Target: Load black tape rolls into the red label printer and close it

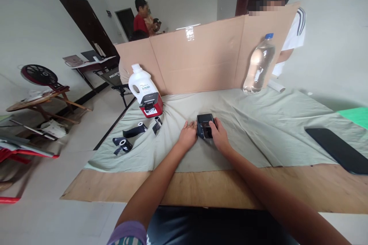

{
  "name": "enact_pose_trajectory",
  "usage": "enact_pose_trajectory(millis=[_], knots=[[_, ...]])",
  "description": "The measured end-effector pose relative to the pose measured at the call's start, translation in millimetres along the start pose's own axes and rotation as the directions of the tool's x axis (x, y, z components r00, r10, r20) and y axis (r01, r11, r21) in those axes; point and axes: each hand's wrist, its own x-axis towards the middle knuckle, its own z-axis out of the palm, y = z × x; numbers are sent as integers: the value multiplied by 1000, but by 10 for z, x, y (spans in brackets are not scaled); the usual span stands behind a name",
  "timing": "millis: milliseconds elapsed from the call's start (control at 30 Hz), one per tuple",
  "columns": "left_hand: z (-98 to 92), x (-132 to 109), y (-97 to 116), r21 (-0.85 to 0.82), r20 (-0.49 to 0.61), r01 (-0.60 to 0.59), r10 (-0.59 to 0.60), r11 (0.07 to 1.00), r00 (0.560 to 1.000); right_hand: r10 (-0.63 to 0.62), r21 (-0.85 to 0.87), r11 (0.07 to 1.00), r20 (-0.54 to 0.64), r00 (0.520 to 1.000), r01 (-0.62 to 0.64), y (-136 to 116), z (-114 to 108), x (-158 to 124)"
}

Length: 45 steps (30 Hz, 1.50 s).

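A small black box-shaped device (204,119), perhaps a label printer, sits on the green cloth in front of me. My right hand (220,136) grips its right side, the thumb over the dark front panel and the other fingers partly hidden. On the cloth at the device's left side lies my left hand (188,134), palm down, fingers stretched out and close to the casing. Farther left are several rolls of black film or ribbon, among them a near roll (124,144), a longer unrolled one (135,130) and a small one (157,124).
A red and black box-shaped device (155,108) stands before a white jug (141,80). Behind them rises a cardboard screen (198,65). A water bottle (260,67) leans at right; a black phone (337,149) lies near the right edge. Other people are beyond the screen.
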Motion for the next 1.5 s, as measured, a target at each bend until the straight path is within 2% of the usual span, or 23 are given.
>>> enact_pose_trajectory(millis=[467, 767, 1133, 1267, 1500], knots=[[-6, 5, -17, -22, -22, 12, -13, 1000, 1000, 3, -1, 1000, -14, 1000, -3, 37, 8, -7], [-59, -11, 40, -26, -13, 44, -45, 999, 999, -40, -30, 999, -8, 999, 40, -54, -10, -51], [-120, 6, 61, -19, -6, 41, -41, 999, 999, -28, -15, 999, -18, 999, 28, -17, 2, -33], [-99, 14, 64, -33, -3, 67, -67, 997, 998, -11, -22, 1000, -23, 1000, 10, 0, 14, -30], [-4, 0, 76, -114, -59, 91, -98, 989, 993, -7, -5, 1000, -46, 999, 6, 34, 31, -5]])
